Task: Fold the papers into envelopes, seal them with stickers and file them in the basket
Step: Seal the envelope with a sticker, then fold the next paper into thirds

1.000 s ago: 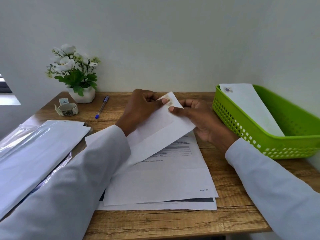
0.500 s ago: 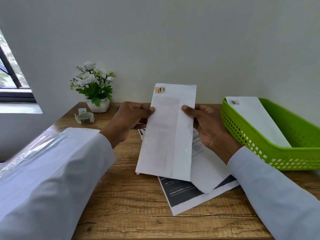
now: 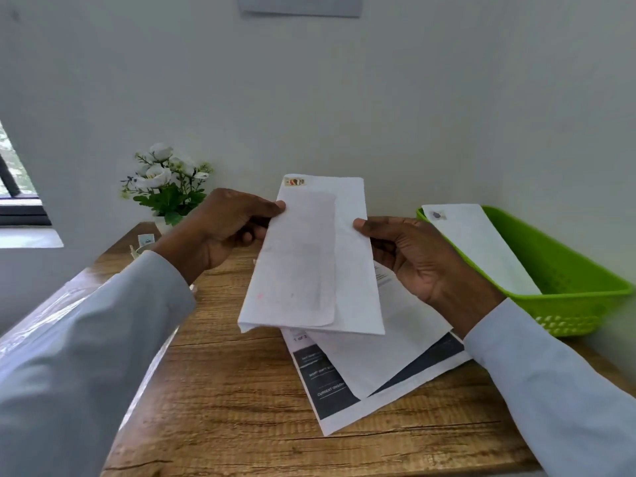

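A folded white paper envelope (image 3: 311,259) is held upright above the desk, with a small coloured sticker (image 3: 295,182) at its top left corner. My left hand (image 3: 223,232) pinches its left edge. My right hand (image 3: 413,259) grips its right edge, thumb on the front. Under it, loose printed papers (image 3: 371,370) lie on the wooden desk (image 3: 223,407). To the right stands a green basket (image 3: 568,270) holding one sealed envelope (image 3: 481,246) that leans on its near rim.
A white pot of flowers (image 3: 165,187) stands at the back left by the wall, with a sticker roll (image 3: 142,246) beside it, partly hidden by my left arm. A clear plastic sleeve (image 3: 41,325) lies along the desk's left side.
Both hands lifted the envelope off the papers and turned it upright with the sticker at the top. The view rose and shifted, so the desk sits lower.
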A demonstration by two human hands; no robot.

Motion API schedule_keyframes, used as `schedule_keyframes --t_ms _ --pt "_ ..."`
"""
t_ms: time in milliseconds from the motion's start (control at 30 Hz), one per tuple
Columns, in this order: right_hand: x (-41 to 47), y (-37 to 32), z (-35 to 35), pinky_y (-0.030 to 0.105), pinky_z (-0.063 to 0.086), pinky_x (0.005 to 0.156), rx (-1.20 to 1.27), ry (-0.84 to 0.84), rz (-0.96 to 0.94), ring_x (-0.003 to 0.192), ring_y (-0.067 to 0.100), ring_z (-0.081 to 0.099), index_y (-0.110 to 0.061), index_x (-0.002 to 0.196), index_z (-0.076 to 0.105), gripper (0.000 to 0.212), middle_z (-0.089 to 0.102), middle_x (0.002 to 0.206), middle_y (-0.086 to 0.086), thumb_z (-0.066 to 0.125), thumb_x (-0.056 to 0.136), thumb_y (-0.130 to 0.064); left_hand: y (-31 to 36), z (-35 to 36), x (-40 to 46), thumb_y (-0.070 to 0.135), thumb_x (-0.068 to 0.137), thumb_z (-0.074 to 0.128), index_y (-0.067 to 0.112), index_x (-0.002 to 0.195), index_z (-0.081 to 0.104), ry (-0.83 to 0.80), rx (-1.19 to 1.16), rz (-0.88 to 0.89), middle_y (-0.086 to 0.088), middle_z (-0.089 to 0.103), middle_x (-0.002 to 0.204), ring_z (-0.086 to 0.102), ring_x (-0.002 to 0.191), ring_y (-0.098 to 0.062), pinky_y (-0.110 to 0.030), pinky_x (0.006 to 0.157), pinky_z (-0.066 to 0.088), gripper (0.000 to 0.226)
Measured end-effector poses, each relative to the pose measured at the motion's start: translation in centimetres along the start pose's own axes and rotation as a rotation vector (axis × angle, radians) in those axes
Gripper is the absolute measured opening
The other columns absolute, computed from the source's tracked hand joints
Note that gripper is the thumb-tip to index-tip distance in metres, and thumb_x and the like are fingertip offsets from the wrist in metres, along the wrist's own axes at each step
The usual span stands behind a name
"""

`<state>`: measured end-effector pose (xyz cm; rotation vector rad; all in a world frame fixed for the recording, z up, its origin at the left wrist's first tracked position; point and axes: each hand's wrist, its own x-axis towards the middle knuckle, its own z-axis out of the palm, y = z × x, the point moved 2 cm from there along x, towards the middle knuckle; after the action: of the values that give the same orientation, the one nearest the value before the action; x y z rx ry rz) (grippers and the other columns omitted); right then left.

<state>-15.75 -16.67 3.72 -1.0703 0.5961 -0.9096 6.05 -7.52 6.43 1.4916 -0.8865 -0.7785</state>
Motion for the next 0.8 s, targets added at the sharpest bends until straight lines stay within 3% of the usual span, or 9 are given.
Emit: schedule_keyframes --t_ms 67,167,267,367,533,700,800 --pt "-0.3 -1.3 -0.8 0.029 0.062 0.072 0.013 0.039 0.004 0.079 0.023 0.074 0.011 0.106 0.067 0.027 0.074 0.1 0.022 0.071 0.08 0.003 0.4 1.5 -0.2 0.011 0.083 0.072 -0.001 0.084 0.069 -0.013 -0.053 -0.004 -0.004 0.063 0.06 0.048 0.039 -0.005 -0.015 0.035 0.037 0.012" --pt "-0.5 -3.9 -2.9 0.024 0.059 0.058 -0.045 0.117 -0.062 0.066 0.02 0.073 0.011 0.098 0.068 0.02 0.076 0.079 0.015 0.071 0.079 0.005 0.8 4.8 0.0 0.008 0.083 0.073 -0.007 0.092 0.067 -0.058 -0.179 -0.046 -0.009 0.062 0.064 0.052 0.04 -0.008 -0.016 0.039 0.044 0.018" --pt "-0.5 -7.0 -5.6 0.022 0.059 0.06 -0.173 0.193 -0.146 0.063 0.016 0.072 0.008 0.091 0.069 0.014 0.076 0.073 0.008 0.072 0.078 0.004 1.3 8.5 1.0 0.009 0.081 0.075 -0.007 0.093 0.066 -0.113 -0.259 -0.08 -0.01 0.061 0.062 0.057 0.044 -0.011 -0.021 0.044 0.052 0.021" --pt "-0.2 -9.6 -8.7 0.023 0.06 0.065 -0.251 0.258 -0.16 0.065 0.015 0.072 0.005 0.088 0.07 0.012 0.076 0.073 0.007 0.073 0.077 0.005 2.1 12.1 2.2 0.007 0.081 0.075 -0.007 0.09 0.066 -0.152 -0.294 -0.069 -0.011 0.063 0.064 0.06 0.046 -0.012 -0.022 0.048 0.056 0.019" --pt "1.0 -13.0 -13.6 0.022 0.058 0.058 -0.382 0.349 -0.174 0.061 0.015 0.071 0.004 0.083 0.07 0.01 0.075 0.068 0.006 0.073 0.075 0.009 3.5 18.3 4.0 0.004 0.084 0.072 -0.006 0.089 0.064 -0.218 -0.323 -0.058 -0.008 0.067 0.054 0.062 0.045 -0.011 -0.019 0.047 0.055 0.013" --pt "3.5 -14.5 -16.7 0.026 0.057 0.069 -0.645 0.483 -0.213 0.069 0.018 0.063 -0.001 0.076 0.069 0.012 0.067 0.081 0.011 0.075 0.075 0.01 3.9 23.2 5.3 -0.001 0.087 0.068 -0.007 0.093 0.063 -0.193 -0.3 -0.022 -0.015 0.067 0.073 0.067 0.049 -0.011 -0.02 0.049 0.055 0.01" --pt "5.1 -13.7 -17.4 0.032 0.046 0.063 -0.867 0.575 -0.287 0.069 0.02 0.054 0.012 0.079 0.068 0.012 0.059 0.077 0.012 0.076 0.072 0.007 3.3 24.7 5.8 -0.002 0.087 0.066 -0.007 0.089 0.063 -0.159 -0.265 -0.012 -0.016 0.067 0.077 0.066 0.045 -0.01 -0.018 0.046 0.053 0.007"
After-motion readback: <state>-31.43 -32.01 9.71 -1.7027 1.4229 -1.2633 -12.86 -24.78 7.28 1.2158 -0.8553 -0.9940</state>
